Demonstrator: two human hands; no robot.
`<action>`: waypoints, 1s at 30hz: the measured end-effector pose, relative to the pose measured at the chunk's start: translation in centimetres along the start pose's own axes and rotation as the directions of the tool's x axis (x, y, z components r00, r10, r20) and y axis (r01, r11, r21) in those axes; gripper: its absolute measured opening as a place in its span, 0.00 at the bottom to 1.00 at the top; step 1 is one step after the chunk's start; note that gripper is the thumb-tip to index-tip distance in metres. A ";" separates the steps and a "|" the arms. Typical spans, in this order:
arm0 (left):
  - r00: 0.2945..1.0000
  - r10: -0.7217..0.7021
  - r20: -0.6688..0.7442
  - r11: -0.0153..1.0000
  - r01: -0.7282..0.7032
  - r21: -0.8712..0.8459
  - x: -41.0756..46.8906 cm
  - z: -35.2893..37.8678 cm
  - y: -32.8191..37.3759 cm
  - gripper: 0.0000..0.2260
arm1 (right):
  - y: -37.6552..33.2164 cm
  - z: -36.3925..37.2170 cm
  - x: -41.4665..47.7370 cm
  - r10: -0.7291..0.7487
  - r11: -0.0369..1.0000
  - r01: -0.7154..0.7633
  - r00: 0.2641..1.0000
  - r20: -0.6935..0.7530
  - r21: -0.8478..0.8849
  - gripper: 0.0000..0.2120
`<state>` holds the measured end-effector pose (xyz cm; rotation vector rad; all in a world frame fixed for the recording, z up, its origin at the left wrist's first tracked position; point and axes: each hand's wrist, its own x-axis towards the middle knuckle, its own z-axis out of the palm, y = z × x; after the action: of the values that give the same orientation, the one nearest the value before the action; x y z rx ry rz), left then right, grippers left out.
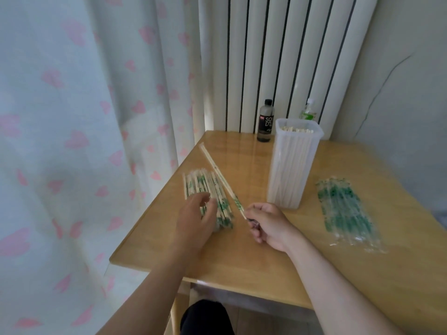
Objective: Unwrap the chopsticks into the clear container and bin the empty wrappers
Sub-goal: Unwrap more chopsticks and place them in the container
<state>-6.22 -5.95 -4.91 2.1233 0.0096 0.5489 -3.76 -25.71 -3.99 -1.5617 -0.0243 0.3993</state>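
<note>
A pile of wrapped chopsticks (210,187) with green print lies at the table's left edge. My left hand (193,221) hovers over the pile's near end, fingers loosely curled and holding nothing. My right hand (268,223) pinches the near end of one wrapped pair of chopsticks (219,176), which slants up and away to the left. The tall clear container (294,165) stands at the table's middle, filled with several bare chopsticks. A heap of empty wrappers (346,211) lies flat to its right.
A dark soda bottle (265,120) and a clear bottle with a green label (308,111) stand at the back of the wooden table (242,257) by a white radiator. A pink-patterned curtain hangs at the left. No bin is in view.
</note>
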 end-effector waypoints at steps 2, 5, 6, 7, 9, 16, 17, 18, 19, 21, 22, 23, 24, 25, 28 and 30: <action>0.972 -0.227 0.062 0.899 0.234 -0.370 0.9 0.4 2.4 0.13 | -0.5 -0.7 -0.9 0.009 1.000 -0.010 0.996 0.093 0.019 0.13; 0.904 -0.362 0.228 0.593 0.412 -0.692 1.9 1.3 4.7 0.06 | -1.6 -1.7 -2.6 -0.001 1.000 0.005 0.988 0.156 -0.021 0.10; 0.901 -0.347 0.261 0.536 0.419 -0.733 2.1 1.5 5.3 0.06 | -2.0 -2.1 -3.1 -0.008 0.999 0.013 0.987 0.163 -0.031 0.08; 0.902 -0.329 0.281 0.508 0.419 -0.753 2.1 1.7 5.8 0.05 | -2.4 -2.4 -3.5 -0.015 0.999 0.022 0.984 0.180 -0.037 0.05; 0.907 -0.303 0.292 0.515 0.414 -0.751 2.2 2.2 6.8 0.04 | -2.9 -3.1 -4.3 -0.035 0.998 0.046 0.977 0.209 -0.050 0.03; 0.891 -0.206 0.404 0.580 0.444 -0.683 1.3 4.7 9.6 0.03 | -3.8 -4.1 -4.2 -0.102 0.994 0.104 0.992 0.069 -0.017 0.06; 0.892 -0.203 0.403 0.591 0.440 -0.676 1.3 4.7 9.8 0.03 | -3.6 -4.2 -4.2 -0.107 0.994 0.107 0.993 0.060 -0.001 0.06; 0.894 -0.202 0.401 0.602 0.436 -0.669 1.4 4.7 9.8 0.03 | -3.4 -4.2 -4.2 -0.113 0.994 0.112 0.992 0.053 0.019 0.07; 0.894 -0.204 0.398 0.613 0.434 -0.660 1.5 4.6 9.9 0.02 | -3.2 -4.2 -4.2 -0.120 0.992 0.118 0.992 0.050 0.040 0.07; 0.895 -0.216 0.390 0.637 0.432 -0.639 1.9 4.4 10.1 0.02 | -2.9 -4.1 -4.2 -0.127 0.990 0.123 0.990 0.054 0.072 0.07; 0.895 -0.223 0.386 0.644 0.432 -0.632 2.1 4.2 10.1 0.03 | -2.8 -4.2 -4.2 -0.129 0.989 0.124 0.990 0.057 0.078 0.07; 0.894 -0.229 0.384 0.644 0.435 -0.629 2.2 4.1 10.2 0.03 | -2.9 -4.2 -4.2 -0.132 0.989 0.127 0.990 0.058 0.080 0.06; 0.892 -0.233 0.387 0.643 0.440 -0.627 2.4 4.0 10.3 0.04 | -3.0 -4.2 -4.2 -0.134 0.988 0.129 0.989 0.057 0.082 0.06; 0.890 -0.236 0.390 0.646 0.444 -0.621 2.5 3.9 10.4 0.04 | -3.1 -4.3 -4.2 -0.138 0.988 0.133 0.989 0.056 0.084 0.06; 0.886 -0.229 0.404 0.696 0.439 -0.568 2.5 4.2 10.2 0.03 | -3.3 -4.2 -4.2 -0.150 0.983 0.144 0.988 0.037 0.114 0.05; 0.879 -0.221 0.422 0.704 0.443 -0.555 2.4 4.5 10.1 0.03 | -3.3 -4.0 -4.2 -0.159 0.972 0.157 0.987 -0.003 0.174 0.04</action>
<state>-4.30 -14.88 1.80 1.4511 0.0234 -0.0466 -5.92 -30.51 0.08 -1.3747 -0.1186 0.2765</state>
